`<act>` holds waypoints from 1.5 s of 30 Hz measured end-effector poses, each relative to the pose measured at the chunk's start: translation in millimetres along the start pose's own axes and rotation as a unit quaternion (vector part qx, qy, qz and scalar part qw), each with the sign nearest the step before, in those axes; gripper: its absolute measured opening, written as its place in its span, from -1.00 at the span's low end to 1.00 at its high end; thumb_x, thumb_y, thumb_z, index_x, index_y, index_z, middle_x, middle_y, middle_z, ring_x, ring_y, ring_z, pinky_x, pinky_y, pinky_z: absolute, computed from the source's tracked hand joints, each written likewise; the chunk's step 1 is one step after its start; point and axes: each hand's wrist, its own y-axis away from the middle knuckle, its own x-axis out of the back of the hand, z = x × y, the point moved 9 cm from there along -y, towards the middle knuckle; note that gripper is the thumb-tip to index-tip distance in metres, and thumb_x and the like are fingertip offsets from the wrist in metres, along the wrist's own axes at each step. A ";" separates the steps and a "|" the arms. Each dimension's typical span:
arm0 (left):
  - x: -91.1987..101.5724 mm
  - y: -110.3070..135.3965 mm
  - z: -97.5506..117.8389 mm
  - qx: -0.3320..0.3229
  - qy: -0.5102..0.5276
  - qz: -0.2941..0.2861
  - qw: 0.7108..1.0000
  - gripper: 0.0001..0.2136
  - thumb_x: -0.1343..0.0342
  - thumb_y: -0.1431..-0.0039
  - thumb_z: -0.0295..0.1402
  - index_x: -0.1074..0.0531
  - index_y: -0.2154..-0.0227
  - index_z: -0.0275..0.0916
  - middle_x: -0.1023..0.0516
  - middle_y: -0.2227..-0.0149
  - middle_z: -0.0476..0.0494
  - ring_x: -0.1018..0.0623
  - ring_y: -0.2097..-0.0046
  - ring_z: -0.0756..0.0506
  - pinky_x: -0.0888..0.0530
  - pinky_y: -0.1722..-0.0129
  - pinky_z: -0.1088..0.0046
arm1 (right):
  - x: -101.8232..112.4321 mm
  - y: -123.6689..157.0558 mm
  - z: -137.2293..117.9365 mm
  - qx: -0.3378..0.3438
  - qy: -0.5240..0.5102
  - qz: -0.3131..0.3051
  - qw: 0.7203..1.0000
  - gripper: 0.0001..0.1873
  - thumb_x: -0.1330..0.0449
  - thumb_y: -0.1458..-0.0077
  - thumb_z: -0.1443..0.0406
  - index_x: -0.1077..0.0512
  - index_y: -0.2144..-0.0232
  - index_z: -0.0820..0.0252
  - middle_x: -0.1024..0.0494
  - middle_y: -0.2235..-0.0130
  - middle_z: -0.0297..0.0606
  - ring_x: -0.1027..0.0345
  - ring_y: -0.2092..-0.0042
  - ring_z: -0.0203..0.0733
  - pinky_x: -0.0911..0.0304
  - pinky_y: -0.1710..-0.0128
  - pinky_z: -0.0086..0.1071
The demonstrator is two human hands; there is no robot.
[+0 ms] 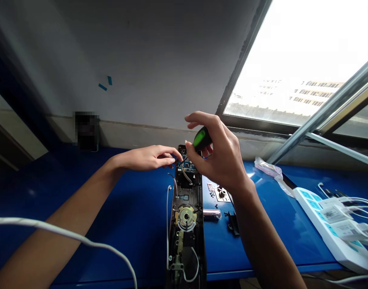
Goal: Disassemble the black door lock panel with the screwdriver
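Observation:
My right hand is closed round a green and black screwdriver, held tilted. Its thin shaft points down and left to the blue circuit board at the far end of a long black housing. My left hand reaches in from the left with its index finger stretched to the board's left edge, close to the shaft tip. Its thumb is apart from that finger, and I see nothing held in it. Inside the housing are a round metal part, a brass-coloured mechanism and thin wires.
Right of the housing lie small loose parts, a pinkish cylinder and a black plastic piece. A white power strip with several plugs stands farther right. A white cable crosses my left forearm. The wall and window are behind the blue table.

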 end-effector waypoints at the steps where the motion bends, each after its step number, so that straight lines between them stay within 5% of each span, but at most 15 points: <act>1: 0.1 0.4 -0.3 -0.001 0.002 0.000 1.000 -0.63 -0.01 -0.39 -0.13 -0.45 -0.16 -0.10 -0.59 -0.07 -0.11 -0.54 -0.03 -0.17 -0.44 0.00 0.40 | -0.7 0.1 -0.9 0.002 -0.006 -0.007 1.000 -0.41 -0.13 -0.13 0.50 -0.28 -0.18 0.01 -0.51 -0.11 -0.24 -0.44 0.25 -0.27 -0.46 0.21 -0.23; 8: 0.8 0.8 -0.2 -0.009 -0.011 0.002 1.000 -0.65 -0.02 -0.41 -0.15 -0.47 -0.13 -0.11 -0.58 -0.10 -0.08 -0.52 -0.07 -0.16 -0.41 -0.04 0.43 | 2.3 0.2 -0.9 -0.009 0.026 -0.011 1.000 -0.56 -0.18 -0.20 0.44 -0.37 -0.11 0.06 -0.56 -0.01 -0.28 -0.39 0.31 -0.31 -0.38 0.34 -0.32; 13: 0.1 2.9 1.0 -0.006 -0.005 -0.007 1.000 -0.66 -0.01 -0.42 -0.16 -0.46 -0.15 -0.08 -0.56 -0.12 -0.06 -0.51 -0.10 -0.15 -0.40 -0.08 0.43 | 1.1 0.4 -4.5 0.001 0.016 -0.026 1.000 -0.39 -0.12 -0.15 0.47 -0.29 -0.23 0.00 -0.51 -0.08 -0.25 -0.39 0.27 -0.27 -0.40 0.31 -0.29; 16: 0.8 2.6 -0.5 -0.006 -0.009 -0.003 1.000 -0.66 -0.02 -0.42 -0.16 -0.47 -0.14 -0.09 -0.56 -0.12 -0.06 -0.50 -0.11 -0.16 -0.39 -0.10 0.43 | 1.9 0.6 -2.4 -0.006 0.036 -0.016 0.999 -0.48 -0.18 -0.22 0.38 -0.33 -0.20 -0.02 -0.55 0.02 -0.29 -0.38 0.30 -0.28 -0.40 0.35 -0.30; 23: -1.8 2.0 0.7 -0.001 -0.016 -0.017 1.000 -0.65 0.00 -0.43 -0.16 -0.45 -0.17 -0.10 -0.57 -0.11 -0.07 -0.51 -0.10 -0.16 -0.41 -0.07 0.43 | 4.3 0.7 -3.4 -0.015 -0.004 -0.011 1.000 -0.33 -0.14 -0.15 0.48 -0.24 -0.28 0.01 -0.54 -0.10 -0.23 -0.50 0.15 -0.21 -0.44 0.25 -0.29; 29: 1.1 3.4 2.5 -0.001 -0.031 -0.004 0.999 -0.64 0.02 -0.43 -0.17 -0.44 -0.18 -0.11 -0.54 -0.17 -0.06 -0.50 -0.13 -0.15 -0.40 -0.12 0.44 | 4.7 1.0 -0.7 -0.048 0.018 -0.031 0.998 -0.46 -0.15 -0.26 0.37 -0.28 -0.26 -0.04 -0.59 -0.02 -0.24 -0.52 0.16 -0.16 -0.50 0.22 -0.25; 35: 1.4 4.6 3.9 0.014 -0.052 -0.007 0.999 -0.61 0.03 -0.43 -0.16 -0.43 -0.21 -0.11 -0.53 -0.18 -0.08 -0.49 -0.14 -0.16 -0.41 -0.09 0.45 | 3.4 2.0 -4.0 -0.034 0.018 -0.063 0.997 -0.32 -0.15 -0.18 0.41 -0.20 -0.32 0.02 -0.53 -0.12 -0.22 -0.53 0.11 -0.18 -0.47 0.22 -0.29; 40: 1.2 4.1 3.9 0.011 -0.055 -0.012 0.998 -0.62 0.04 -0.43 -0.17 -0.43 -0.20 -0.09 -0.54 -0.18 -0.06 -0.50 -0.12 -0.14 -0.41 -0.09 0.45 | 8.5 2.3 -2.8 -0.040 0.028 -0.037 0.998 -0.52 -0.16 -0.26 0.38 -0.34 -0.21 0.01 -0.58 -0.02 -0.25 -0.51 0.13 -0.20 -0.48 0.16 -0.28; 45: 2.1 4.7 3.3 0.013 -0.056 -0.006 0.998 -0.61 0.03 -0.42 -0.15 -0.43 -0.20 -0.10 -0.57 -0.13 -0.08 -0.53 -0.07 -0.14 -0.43 -0.03 0.47 | 9.1 1.8 -4.7 -0.040 0.021 -0.044 0.998 -0.42 -0.16 -0.21 0.43 -0.29 -0.26 0.07 -0.54 -0.05 -0.21 -0.50 0.10 -0.19 -0.46 0.16 -0.28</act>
